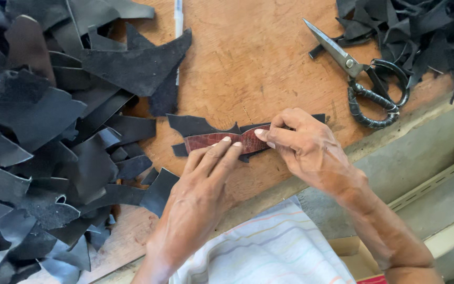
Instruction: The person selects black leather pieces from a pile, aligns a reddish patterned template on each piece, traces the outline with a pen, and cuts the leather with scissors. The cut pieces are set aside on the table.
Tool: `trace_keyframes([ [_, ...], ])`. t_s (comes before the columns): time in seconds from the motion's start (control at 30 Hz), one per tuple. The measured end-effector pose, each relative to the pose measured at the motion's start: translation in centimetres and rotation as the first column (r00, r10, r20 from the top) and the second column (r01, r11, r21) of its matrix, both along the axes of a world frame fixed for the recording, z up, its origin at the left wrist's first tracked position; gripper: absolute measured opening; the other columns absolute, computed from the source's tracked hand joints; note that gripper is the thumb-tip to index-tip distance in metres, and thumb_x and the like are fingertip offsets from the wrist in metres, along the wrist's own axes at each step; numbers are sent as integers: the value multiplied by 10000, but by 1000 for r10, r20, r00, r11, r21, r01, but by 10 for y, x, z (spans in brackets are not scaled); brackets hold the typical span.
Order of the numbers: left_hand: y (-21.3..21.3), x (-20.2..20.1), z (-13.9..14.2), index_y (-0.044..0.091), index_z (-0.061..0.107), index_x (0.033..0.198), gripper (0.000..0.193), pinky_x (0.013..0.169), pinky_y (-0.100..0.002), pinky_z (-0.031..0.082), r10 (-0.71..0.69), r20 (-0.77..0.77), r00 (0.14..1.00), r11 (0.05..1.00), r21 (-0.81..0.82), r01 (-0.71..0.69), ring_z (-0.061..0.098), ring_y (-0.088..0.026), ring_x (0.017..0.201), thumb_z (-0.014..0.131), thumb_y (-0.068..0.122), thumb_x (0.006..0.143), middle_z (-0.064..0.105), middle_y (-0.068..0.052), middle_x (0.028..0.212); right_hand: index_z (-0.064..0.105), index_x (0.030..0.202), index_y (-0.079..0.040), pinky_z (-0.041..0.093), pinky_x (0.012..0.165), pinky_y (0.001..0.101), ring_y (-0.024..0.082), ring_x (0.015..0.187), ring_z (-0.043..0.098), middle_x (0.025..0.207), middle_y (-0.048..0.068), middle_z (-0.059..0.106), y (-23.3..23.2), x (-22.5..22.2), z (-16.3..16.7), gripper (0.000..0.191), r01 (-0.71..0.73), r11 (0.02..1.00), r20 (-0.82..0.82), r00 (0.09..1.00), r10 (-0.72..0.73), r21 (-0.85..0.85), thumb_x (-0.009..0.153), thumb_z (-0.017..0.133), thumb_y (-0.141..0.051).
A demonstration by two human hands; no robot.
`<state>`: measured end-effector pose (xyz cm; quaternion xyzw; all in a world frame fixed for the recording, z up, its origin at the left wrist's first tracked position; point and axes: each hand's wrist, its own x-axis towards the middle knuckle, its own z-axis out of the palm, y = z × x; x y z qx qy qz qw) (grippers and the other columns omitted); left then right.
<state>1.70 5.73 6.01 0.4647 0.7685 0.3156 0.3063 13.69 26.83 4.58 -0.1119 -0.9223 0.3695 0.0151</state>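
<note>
A narrow reddish-brown leather strip (211, 141) lies on a black leather piece (193, 125) on the wooden board (248, 63). My left hand (198, 197) presses its fingertips flat on the strip's lower edge near the middle. My right hand (306, 150) pinches the strip's right end between thumb and fingers, covering that end. Both hands keep the strip against the black piece beneath.
A big heap of black leather offcuts (43, 137) fills the left side. More black scraps (416, 31) lie at the top right, beside large scissors (363, 79) with wrapped handles. A white pen (178, 21) lies at the top. The board's edge runs diagonally past my right wrist.
</note>
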Motion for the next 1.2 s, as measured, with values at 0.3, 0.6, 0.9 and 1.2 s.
trace_keyframes([
  [0.3,23,49,-22,102,485,1480,605,1075,-567,364,43,-397,917,995,-65,-75,466,-422,1258,574,412,968,466,-242,1405,754,1092,-60,522,733,376,278,872,646,942,104,641,-5,-4,5,256,28,1000,2,1000,-28,0,863,709,44],
  [0.6,13,32,-25,4,447,1497,612,1084,-483,390,139,-289,947,990,63,-126,512,-349,1251,613,174,934,542,-203,1395,742,1068,-46,521,745,380,284,881,657,952,112,641,-5,-7,9,215,34,999,57,998,-34,0,873,707,37],
  [0.9,3,4,-8,1,570,1398,669,1006,-413,474,125,-6,992,986,112,-124,566,-338,1171,657,-86,740,615,-159,1355,760,1112,-81,521,740,369,263,872,665,946,83,658,-4,-8,9,283,34,999,60,998,-33,-8,839,753,-4],
  [1.2,0,25,-30,84,673,1202,481,1034,-492,458,176,-252,952,966,232,-117,567,-373,1224,752,26,731,584,-210,1398,759,1091,-74,520,714,373,267,834,667,931,87,663,-2,-8,9,251,38,999,83,996,-37,-11,843,768,-32],
])
